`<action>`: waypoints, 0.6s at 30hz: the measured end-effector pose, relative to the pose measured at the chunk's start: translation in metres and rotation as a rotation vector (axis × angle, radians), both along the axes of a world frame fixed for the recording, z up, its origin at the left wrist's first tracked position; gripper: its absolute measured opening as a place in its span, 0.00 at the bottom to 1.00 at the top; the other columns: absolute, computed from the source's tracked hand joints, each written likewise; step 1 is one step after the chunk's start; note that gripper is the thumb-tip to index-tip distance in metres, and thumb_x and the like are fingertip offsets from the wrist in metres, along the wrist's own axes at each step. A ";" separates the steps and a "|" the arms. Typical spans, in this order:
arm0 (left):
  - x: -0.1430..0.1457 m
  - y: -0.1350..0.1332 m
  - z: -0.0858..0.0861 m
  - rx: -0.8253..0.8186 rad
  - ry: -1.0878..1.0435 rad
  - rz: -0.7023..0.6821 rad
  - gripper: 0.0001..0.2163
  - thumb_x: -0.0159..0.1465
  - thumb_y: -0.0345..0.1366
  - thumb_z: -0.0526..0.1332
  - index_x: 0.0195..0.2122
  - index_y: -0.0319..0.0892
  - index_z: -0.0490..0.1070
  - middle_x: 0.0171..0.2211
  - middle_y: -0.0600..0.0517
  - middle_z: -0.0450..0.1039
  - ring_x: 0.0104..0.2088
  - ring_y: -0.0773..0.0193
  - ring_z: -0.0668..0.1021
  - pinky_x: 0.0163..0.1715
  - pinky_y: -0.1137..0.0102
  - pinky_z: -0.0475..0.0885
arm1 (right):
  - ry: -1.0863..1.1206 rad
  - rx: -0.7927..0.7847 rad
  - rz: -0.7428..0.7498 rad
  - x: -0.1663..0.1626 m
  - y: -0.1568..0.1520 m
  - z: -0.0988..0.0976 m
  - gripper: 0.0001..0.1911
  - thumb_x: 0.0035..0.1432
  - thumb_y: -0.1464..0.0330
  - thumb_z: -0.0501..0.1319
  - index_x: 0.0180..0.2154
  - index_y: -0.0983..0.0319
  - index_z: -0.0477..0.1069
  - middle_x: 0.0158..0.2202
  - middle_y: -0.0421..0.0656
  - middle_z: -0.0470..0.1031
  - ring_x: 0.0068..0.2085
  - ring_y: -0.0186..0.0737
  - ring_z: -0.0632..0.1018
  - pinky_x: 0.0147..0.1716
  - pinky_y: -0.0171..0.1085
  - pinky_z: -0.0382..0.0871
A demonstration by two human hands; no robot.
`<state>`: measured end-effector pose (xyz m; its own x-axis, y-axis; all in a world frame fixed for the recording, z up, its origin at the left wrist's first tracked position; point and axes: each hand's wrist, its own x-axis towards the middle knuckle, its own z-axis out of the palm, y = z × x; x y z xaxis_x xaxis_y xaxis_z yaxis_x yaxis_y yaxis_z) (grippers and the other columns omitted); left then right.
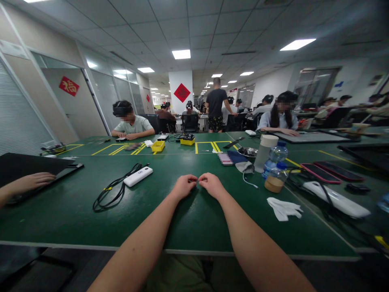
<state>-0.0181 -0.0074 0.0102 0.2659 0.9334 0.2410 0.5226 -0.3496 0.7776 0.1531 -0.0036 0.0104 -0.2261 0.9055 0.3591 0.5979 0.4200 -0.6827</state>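
Note:
My left hand [184, 186] and my right hand [212, 185] are close together over the middle of the green table [146, 223], fingertips almost meeting. The fingers of both are curled into a pinch. A small dark, reddish bit shows at the fingertips of my left hand, too small to name. Whatever my right hand may hold is hidden by its fingers. Left of my hands lies a white power bank [138, 177] beside a coiled black cable [111, 196]. To the right lies a crumpled white glove [284, 209].
Plastic bottles [275, 177], a pale tumbler [265, 154] and a metal bowl [247, 151] stand at right. Phones [320, 173] and a white device [336, 198] lie beyond. Yellow trays [158, 146] sit farther back. Another person's hand [36, 181] rests on a black laptop [33, 166] at left.

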 end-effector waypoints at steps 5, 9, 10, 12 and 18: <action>0.000 -0.002 0.001 -0.079 -0.168 -0.079 0.14 0.56 0.33 0.60 0.44 0.37 0.74 0.27 0.51 0.75 0.25 0.68 0.74 0.28 0.73 0.69 | 0.222 -0.073 0.006 0.003 0.005 -0.005 0.07 0.49 0.71 0.59 0.32 0.63 0.74 0.24 0.40 0.75 0.26 0.34 0.75 0.29 0.33 0.67; -0.003 -0.001 0.000 -0.121 -0.273 -0.086 0.14 0.57 0.33 0.60 0.45 0.37 0.74 0.29 0.50 0.76 0.26 0.69 0.74 0.31 0.73 0.70 | 0.397 -0.179 0.003 0.001 0.006 -0.009 0.05 0.46 0.71 0.61 0.30 0.64 0.73 0.23 0.41 0.75 0.26 0.35 0.76 0.27 0.32 0.69; -0.004 -0.001 -0.001 -0.124 -0.291 -0.088 0.14 0.57 0.33 0.60 0.45 0.37 0.74 0.30 0.50 0.76 0.27 0.69 0.75 0.31 0.73 0.70 | 0.479 -0.229 0.000 0.000 0.006 -0.010 0.05 0.46 0.72 0.61 0.30 0.65 0.72 0.24 0.41 0.75 0.27 0.35 0.77 0.27 0.32 0.70; -0.004 0.000 -0.002 -0.146 -0.329 -0.090 0.14 0.58 0.33 0.60 0.45 0.37 0.73 0.29 0.49 0.76 0.27 0.68 0.75 0.31 0.73 0.71 | 0.613 -0.307 -0.005 -0.002 0.005 -0.011 0.05 0.46 0.73 0.62 0.30 0.65 0.70 0.25 0.42 0.75 0.29 0.36 0.79 0.28 0.32 0.72; -0.002 0.003 -0.004 -0.254 -0.454 -0.087 0.14 0.58 0.32 0.60 0.46 0.36 0.72 0.29 0.48 0.77 0.27 0.69 0.76 0.31 0.73 0.72 | 0.728 -0.388 0.044 -0.003 -0.002 -0.005 0.05 0.44 0.75 0.65 0.28 0.66 0.71 0.24 0.43 0.76 0.27 0.34 0.78 0.27 0.31 0.73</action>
